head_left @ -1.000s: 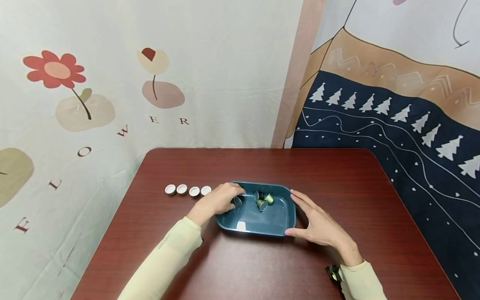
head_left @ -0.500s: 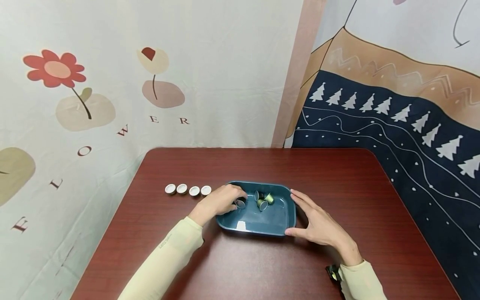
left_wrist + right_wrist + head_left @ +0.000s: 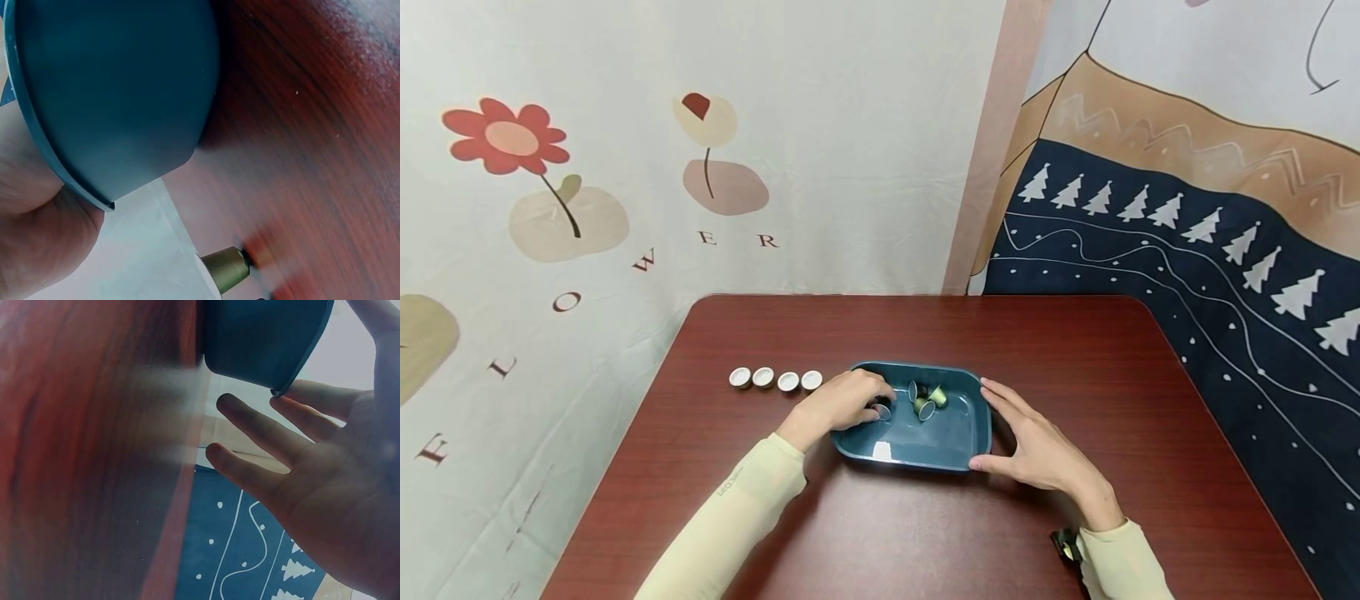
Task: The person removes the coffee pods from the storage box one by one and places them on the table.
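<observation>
A blue-green tray (image 3: pixel 917 454) stands on the table, its walls and rim seen from outside in both wrist views. My left hand (image 3: pixel 842 398) reaches over its left wall, with thumb and fingers curled at a dark coffee capsule (image 3: pixel 882 412) inside; the fingers partly hide it. To the right in the tray lie a dark capsule (image 3: pixel 914 391) and two green capsules (image 3: pixel 924 409), tipped on their sides. My right hand (image 3: pixel 1037 442) spreads its straight fingers along the tray's right end, fingertips touching the rim. That hand holds nothing.
Left of the tray, several capsules with white lids (image 3: pixel 787 382) stand in a row; a green one (image 3: pixel 228 269) shows in the left wrist view. The reddish-brown table (image 3: pixel 895 533) has a patterned curtain behind it (image 3: pixel 850 167).
My left thumb and fingers have closed in on the dark capsule, which has shifted slightly right and toward the tray's front. The right hand stays at the rim.
</observation>
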Demonstrator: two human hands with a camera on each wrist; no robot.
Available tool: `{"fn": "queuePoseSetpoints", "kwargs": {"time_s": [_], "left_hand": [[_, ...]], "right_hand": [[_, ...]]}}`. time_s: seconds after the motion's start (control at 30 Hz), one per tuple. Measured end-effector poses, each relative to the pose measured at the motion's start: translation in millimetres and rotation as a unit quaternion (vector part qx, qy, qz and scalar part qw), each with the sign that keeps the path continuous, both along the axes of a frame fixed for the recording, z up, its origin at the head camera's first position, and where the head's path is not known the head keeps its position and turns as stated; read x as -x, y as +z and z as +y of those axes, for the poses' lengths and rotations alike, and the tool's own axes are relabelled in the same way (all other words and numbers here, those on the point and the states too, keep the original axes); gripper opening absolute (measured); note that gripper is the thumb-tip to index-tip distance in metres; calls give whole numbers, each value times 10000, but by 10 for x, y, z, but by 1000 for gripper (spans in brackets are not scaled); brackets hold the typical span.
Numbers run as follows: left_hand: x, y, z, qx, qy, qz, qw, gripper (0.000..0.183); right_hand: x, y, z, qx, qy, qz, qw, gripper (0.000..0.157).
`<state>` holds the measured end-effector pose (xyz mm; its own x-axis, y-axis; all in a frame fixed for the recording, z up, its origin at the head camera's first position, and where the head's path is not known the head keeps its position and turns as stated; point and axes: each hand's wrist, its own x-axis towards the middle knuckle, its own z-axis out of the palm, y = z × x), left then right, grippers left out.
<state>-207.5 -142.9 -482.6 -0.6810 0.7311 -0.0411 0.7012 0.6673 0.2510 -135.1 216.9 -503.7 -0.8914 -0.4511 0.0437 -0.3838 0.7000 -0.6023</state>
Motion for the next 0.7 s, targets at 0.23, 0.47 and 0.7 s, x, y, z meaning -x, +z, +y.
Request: {"fn": "queuePoseSetpoints", "kwargs": {"time_s": [0.23, 0.47, 0.7], "left_hand": [[8, -11, -24, -392, -7, -169, 9991, 27], [14, -34, -66, -1098, 60, -367, 9933, 27], [-9, -11, -122, -1725, 313, -501, 9832, 29]], "right_hand": [[2, 0, -4, -5, -8, 4, 10000, 113], [-2, 9, -12, 0, 3, 12, 10000, 113], [-11, 15, -10, -10, 22, 68, 10000, 112]]}}
